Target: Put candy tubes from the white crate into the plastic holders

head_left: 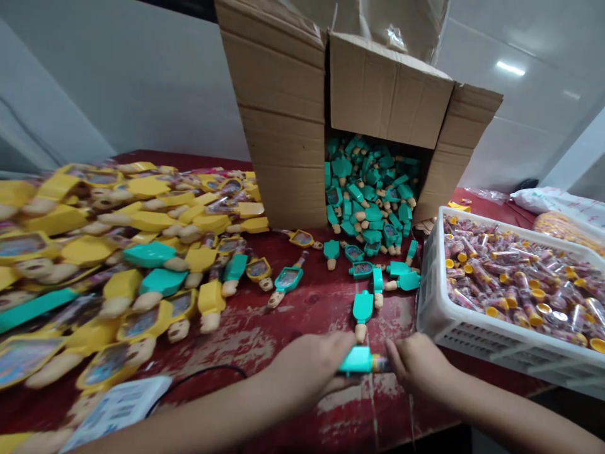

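Near the front edge of the red table, my left hand (322, 364) is closed round a teal toy piece (357, 360). A small tube with a purple and yellow label (379, 363) extends from the right end of that piece. My right hand (418, 362) has its fingers curled round the tube's far end. Just beyond my hands lies another teal piece (363, 307) with a beige knob. More teal pieces (373, 202) spill out of a cardboard box (288, 126) lying open towards me.
Yellow toy pieces (151, 221) are heaped across the left, with a few teal ones. A white crate (437, 315) full of labelled tubes stands on the right. At the lower left are a white device (120, 410) and a black cable (208, 369).
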The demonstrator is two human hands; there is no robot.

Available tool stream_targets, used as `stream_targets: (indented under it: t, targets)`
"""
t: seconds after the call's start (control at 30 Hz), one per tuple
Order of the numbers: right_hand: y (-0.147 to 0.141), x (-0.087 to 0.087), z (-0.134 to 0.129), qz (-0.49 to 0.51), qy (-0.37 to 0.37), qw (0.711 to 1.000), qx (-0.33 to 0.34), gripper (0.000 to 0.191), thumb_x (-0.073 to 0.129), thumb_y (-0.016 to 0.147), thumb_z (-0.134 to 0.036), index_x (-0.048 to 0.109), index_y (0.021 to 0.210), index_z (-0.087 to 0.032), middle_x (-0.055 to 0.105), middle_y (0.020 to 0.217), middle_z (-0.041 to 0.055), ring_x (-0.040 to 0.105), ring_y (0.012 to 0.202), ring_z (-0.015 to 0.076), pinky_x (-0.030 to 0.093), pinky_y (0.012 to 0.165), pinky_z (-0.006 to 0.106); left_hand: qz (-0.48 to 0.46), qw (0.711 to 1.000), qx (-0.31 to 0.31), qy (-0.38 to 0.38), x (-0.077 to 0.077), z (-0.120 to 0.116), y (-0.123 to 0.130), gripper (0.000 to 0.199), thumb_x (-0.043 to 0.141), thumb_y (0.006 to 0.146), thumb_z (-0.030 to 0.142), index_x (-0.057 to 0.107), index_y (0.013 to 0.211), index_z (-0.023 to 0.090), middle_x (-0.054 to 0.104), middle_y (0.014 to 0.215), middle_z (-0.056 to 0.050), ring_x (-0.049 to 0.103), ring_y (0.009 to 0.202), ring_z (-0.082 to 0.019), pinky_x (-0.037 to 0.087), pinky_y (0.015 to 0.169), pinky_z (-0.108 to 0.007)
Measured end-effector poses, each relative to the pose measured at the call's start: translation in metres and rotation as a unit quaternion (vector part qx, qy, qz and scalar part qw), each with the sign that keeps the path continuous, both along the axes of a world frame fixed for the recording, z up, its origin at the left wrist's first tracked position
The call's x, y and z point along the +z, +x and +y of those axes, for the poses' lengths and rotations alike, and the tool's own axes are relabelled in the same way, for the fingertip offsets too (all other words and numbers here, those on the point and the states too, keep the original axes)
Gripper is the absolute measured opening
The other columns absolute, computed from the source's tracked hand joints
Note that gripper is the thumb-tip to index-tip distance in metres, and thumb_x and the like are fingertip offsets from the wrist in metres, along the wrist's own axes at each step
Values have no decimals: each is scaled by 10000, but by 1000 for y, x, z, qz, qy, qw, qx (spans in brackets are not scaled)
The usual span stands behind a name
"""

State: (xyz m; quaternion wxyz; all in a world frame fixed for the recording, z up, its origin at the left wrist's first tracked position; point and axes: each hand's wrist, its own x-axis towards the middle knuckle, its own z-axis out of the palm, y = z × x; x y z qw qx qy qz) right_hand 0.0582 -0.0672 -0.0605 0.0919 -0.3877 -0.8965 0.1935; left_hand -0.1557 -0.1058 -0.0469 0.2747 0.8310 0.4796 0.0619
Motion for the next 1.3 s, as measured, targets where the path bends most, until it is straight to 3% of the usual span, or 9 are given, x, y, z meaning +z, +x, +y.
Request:
stream_targets:
  t: [0.1, 0.23, 0.47, 0.73, 0.97, 1.07, 1.17, 1.23, 1.3]
  targets:
    - [-8, -16, 1, -22, -267, 962, -60, 604, 133, 951, -422, 494, 535, -175, 370, 376, -28, 336, 324, 99, 297, 384, 220, 171, 946, -102, 255, -1, 0, 2, 198, 404, 869, 173, 593, 927, 182, 631, 754, -76, 600, 620, -242, 398, 497, -300]
    - [-3, -6, -3, 71, -356, 926, -105, 627, 156, 915, -573, 490, 575, -166, 413, 417, -28, 383, 368, 92, 303, 402, 209, 39, 994, 16, 103, 0, 9, -7, 311, 555, 825, 444, 572, 953, 161, 648, 873, -73, 622, 762, -233, 444, 626, -299]
    - [9, 18, -19, 80, 175, 978, 79, 339, 481, 873, -456, 613, 920, -147, 630, 636, 44, 555, 508, 157, 310, 453, 273, -102, 986, 63, -115, 20, 4, -9, 348, 722, 656, 425, 589, 855, 173, 650, 809, -4, 579, 718, -169, 343, 601, -223]
    - [5, 17, -28, 86, 294, 943, 128, 275, 395, 924, -368, 530, 948, -130, 609, 609, 30, 533, 462, 149, 350, 429, 292, 7, 995, 37, -95, 27, -8, -6, 275, 599, 745, 435, 570, 866, 190, 665, 877, -55, 604, 751, -229, 307, 577, -259]
    - [6, 22, -37, 105, 185, 963, 164, 349, 416, 898, -433, 585, 892, -128, 610, 610, 51, 506, 458, 144, 308, 436, 295, 69, 991, 33, -108, 28, -23, -1, 342, 650, 679, 428, 589, 930, 204, 677, 933, -75, 637, 820, -276, 415, 630, -298]
    - [-1, 18, -34, 147, -128, 980, 37, 441, 427, 848, -534, 559, 678, -149, 479, 495, -5, 376, 414, 99, 247, 417, 254, 125, 987, -47, 86, 17, -22, -2, 145, 586, 741, 258, 576, 868, 188, 669, 796, -45, 621, 638, -214, 349, 502, -271]
    - [-7, 7, -19, 147, -547, 815, -120, 479, 409, 805, -624, 490, 630, -186, 277, 410, -82, 196, 356, 65, 169, 378, 218, 142, 890, -113, 419, 2, -11, -4, 206, 380, 818, 87, 561, 832, 184, 622, 642, -22, 523, 475, -184, 260, 450, -297]
    - [-8, 3, -10, 140, -610, 766, -147, 494, 359, 825, -625, 510, 659, -185, 262, 391, -90, 172, 337, 69, 156, 370, 219, 113, 862, -121, 479, -6, 1, -8, 220, 344, 859, 112, 551, 861, 187, 642, 686, -33, 528, 495, -185, 284, 467, -293]
    - [-5, 5, -5, 128, -462, 870, -117, 507, 381, 843, -594, 530, 621, -164, 326, 406, -59, 252, 356, 73, 185, 388, 226, 70, 922, -94, 368, -7, 11, -15, 223, 520, 843, 306, 525, 1034, 190, 672, 916, -82, 608, 675, -222, 388, 555, -296]
